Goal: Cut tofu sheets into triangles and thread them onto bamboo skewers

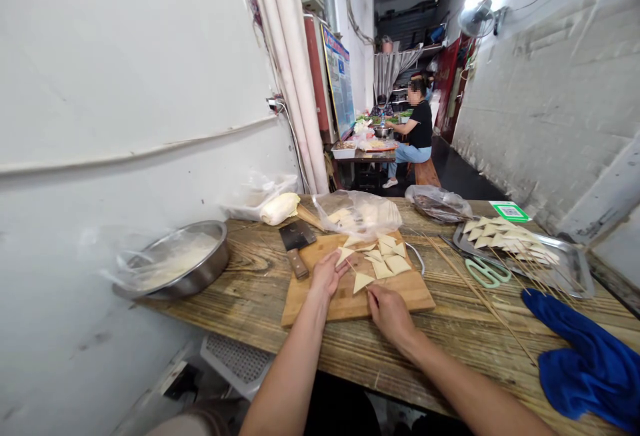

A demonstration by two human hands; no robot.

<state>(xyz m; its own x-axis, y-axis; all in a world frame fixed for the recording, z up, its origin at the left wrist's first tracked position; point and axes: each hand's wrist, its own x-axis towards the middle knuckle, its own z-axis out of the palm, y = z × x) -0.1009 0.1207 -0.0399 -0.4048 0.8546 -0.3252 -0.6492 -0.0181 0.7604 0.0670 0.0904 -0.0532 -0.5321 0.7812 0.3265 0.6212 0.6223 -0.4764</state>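
Observation:
My left hand [327, 273] rests on a wooden cutting board [345, 303], its fingers pinching a pale triangular tofu piece [344, 255]. My right hand [389, 311] sits at the board's near edge with fingers closed on a thin bamboo skewer [356, 270] that runs through a second triangle [362, 281]. Several more cut triangles [387, 257] lie heaped at the far right of the board. A cleaver [297, 244] lies at the board's left corner.
A steel bowl [175, 264] under plastic stands left. A metal tray [570, 264] of skewered triangles, green scissors [487, 272], loose skewers [475, 289] and a blue cloth [585, 356] lie right. Plastic bags [357, 213] sit behind the board. Another person [415, 133] sits at a far table.

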